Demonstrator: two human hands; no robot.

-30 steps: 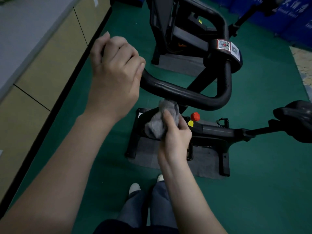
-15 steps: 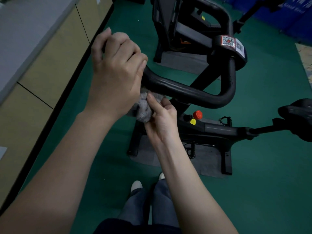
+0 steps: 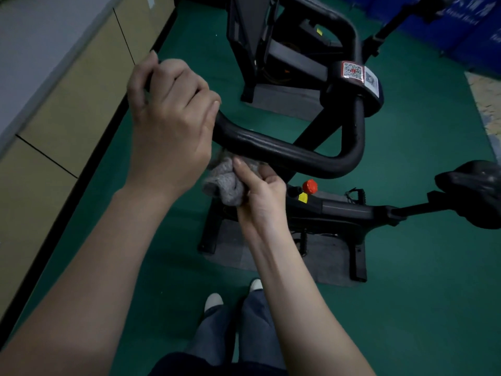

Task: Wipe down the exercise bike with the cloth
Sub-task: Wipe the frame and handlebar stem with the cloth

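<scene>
Cloth point(image 3: 226, 183) apparently slid toward left hand point(image 3: 170, 123).

The left grip point(image 3: 173, 123) wraps the left end of the handlebar point(image 3: 284, 153). Just right of it, under the bar, the right grip point(image 3: 263, 196) holds the cloth point(image 3: 225, 183). The exercise bike point(image 3: 347, 210) stands on a mat point(image 3: 325, 256), with its saddle point(image 3: 474, 191) far right, cabinets point(image 3: 67, 104) left and another machine point(image 3: 271, 36) behind.

Both arms extended; left hand point(image 3: 170, 126) grips handlebar point(image 3: 284, 151); right hand point(image 3: 264, 202) below pinches cloth point(image 3: 225, 183).
</scene>
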